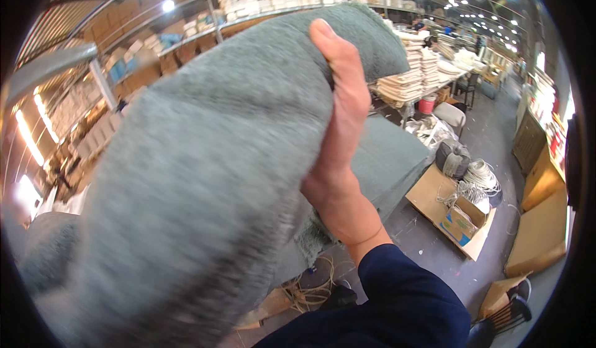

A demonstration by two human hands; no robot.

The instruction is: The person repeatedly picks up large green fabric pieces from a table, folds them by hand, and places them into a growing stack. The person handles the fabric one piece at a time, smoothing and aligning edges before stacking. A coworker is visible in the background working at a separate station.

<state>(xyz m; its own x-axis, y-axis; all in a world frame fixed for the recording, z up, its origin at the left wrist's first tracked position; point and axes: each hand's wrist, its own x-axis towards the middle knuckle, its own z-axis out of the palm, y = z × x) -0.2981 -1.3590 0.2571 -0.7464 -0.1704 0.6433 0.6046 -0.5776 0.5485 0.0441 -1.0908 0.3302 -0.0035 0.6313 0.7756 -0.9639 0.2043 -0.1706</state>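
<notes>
Grey-green plush fabric (pixel 205 162) fills the near view, raised in a thick fold across the left and centre. The right hand (pixel 345 115) clasps its right side, thumb pressed on the near face, fingers hidden behind; the left hand is out of sight, its grip impossible to tell. The pile looks soft, floppy and hardly fragile, probably bulky rather than heavy; a bunched fold should hold best. Beyond lie a flat grey-green surface (pixel 388 155), floor cardboard (pixel 427 189) bearing coiled cord (pixel 481 174), and stacked pale material (pixel 400 87).
</notes>
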